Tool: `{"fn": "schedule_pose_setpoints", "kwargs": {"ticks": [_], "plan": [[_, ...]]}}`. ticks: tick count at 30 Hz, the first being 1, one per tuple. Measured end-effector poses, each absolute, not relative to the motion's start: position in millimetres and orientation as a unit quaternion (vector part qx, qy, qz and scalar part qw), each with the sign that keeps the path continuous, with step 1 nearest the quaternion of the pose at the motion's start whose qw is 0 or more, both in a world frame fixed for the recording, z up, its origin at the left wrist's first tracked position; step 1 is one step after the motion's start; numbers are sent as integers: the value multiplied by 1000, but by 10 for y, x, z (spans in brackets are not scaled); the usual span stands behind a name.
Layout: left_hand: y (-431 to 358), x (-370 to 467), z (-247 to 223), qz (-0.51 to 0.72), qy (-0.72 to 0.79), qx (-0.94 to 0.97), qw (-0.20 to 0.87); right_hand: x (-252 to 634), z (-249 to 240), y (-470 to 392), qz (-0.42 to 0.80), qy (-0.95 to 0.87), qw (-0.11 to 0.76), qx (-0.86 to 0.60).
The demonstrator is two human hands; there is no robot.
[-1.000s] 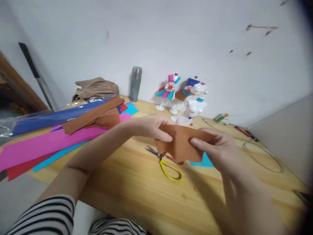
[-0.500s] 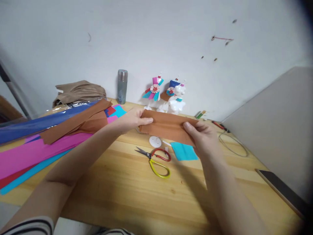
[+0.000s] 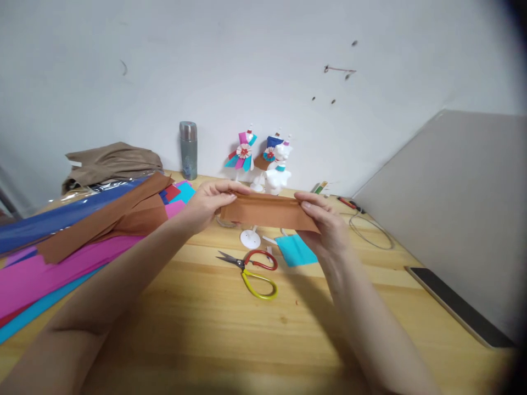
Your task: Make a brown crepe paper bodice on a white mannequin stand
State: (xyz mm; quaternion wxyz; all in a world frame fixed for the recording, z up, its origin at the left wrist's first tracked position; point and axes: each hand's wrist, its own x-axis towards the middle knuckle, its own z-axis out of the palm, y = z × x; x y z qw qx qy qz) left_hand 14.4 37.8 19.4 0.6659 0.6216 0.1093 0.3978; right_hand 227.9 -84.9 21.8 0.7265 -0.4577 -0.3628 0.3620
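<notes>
A strip of brown fabric point(image 3: 267, 213) is stretched level above the table between my two hands. My left hand point(image 3: 208, 204) pinches its left end, thumb on the near side. At the right end, my right hand point(image 3: 327, 222) is closed on the cloth with the thumb near the top edge. That top edge looks folded over. Below the strip lie scissors point(image 3: 251, 269) with one red and one yellow handle, blades apart and pointing left. A turquoise cloth square point(image 3: 297, 250) rests under my right hand, beside a round white stand base point(image 3: 250, 238).
Brown, pink, blue and turquoise fabric pieces point(image 3: 82, 258) spread over the left side, with folded khaki cloth point(image 3: 113, 162) behind. A grey bottle point(image 3: 188, 151) and small dressed mannequins point(image 3: 245, 153) stand by the wall. A phone point(image 3: 457, 304) and a cable point(image 3: 373, 233) lie at right.
The top edge of the brown strip has been folded over, so it looks narrower. Both hands still hold its ends. The view has swung slightly to the right.
</notes>
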Motion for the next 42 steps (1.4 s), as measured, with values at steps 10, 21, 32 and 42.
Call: {"fn": "schedule_pose_setpoints", "kwargs": {"ticks": [10, 21, 32, 42], "plan": [[398, 77, 184, 364, 119, 689, 615, 2335, 164, -886, 301, -460, 684, -478], [368, 94, 213, 385, 221, 779, 444, 2297, 150, -904, 181, -541, 598, -564], [338, 121, 272, 349, 284, 746, 491, 2343, 221, -931, 34, -626, 487, -608], [390, -19, 394, 275, 266, 788, 482, 2339, 319, -1025, -2, -642, 490, -589]]}}
